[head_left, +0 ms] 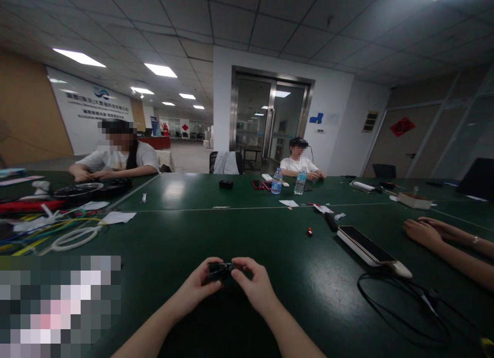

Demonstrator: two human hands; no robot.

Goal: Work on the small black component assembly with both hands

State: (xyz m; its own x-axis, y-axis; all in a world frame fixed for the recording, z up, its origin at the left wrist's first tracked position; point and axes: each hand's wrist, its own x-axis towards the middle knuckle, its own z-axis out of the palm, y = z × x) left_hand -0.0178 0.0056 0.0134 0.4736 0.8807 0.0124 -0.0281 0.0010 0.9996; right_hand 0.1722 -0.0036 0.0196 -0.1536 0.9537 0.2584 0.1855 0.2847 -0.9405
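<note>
Between my two hands is a small dark block-like object (219, 270) with some shiny parts; its exact kind is too small to make out. My left hand (203, 283) is closed around its left end, thumb below and fingers above. The fingertips of my right hand (251, 281) pinch its right end. Both hands are above the near part of the dark green table (293, 306). Farther off to the right lies a small red-topped item (310, 232), apart from my hands.
To the right lie a white device with a dark screen (366, 247), a black cable (401, 322) and another person's hands (428, 232). Wires (73, 239) are heaped at left. Two bottles (277, 183) stand farther back. Two people sit across the table.
</note>
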